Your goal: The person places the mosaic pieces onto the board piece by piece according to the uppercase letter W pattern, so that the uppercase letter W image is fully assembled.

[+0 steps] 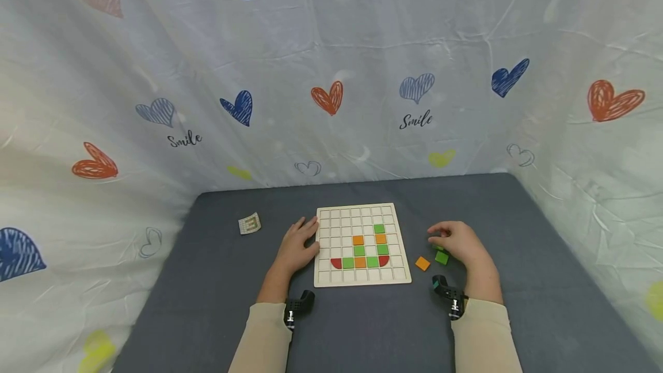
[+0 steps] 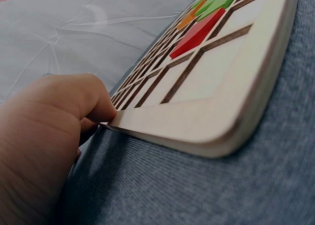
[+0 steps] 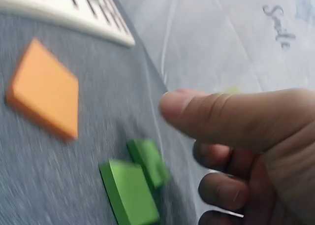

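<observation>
A pale wooden grid board lies on the table with red, green and orange tiles set in its squares. My left hand rests at the board's left side, its thumb touching the rim; the left wrist view shows this thumb close up. To the right of the board, my right hand hovers above loose green tiles, thumb and index finger apart in the head view. I see nothing between them. A loose orange tile lies between the board and that hand.
A small printed paper card lies at the table's left rear. The dark grey table ends at a pale curtain with printed hearts. Each wrist wears a black camera mount, like the one on the right.
</observation>
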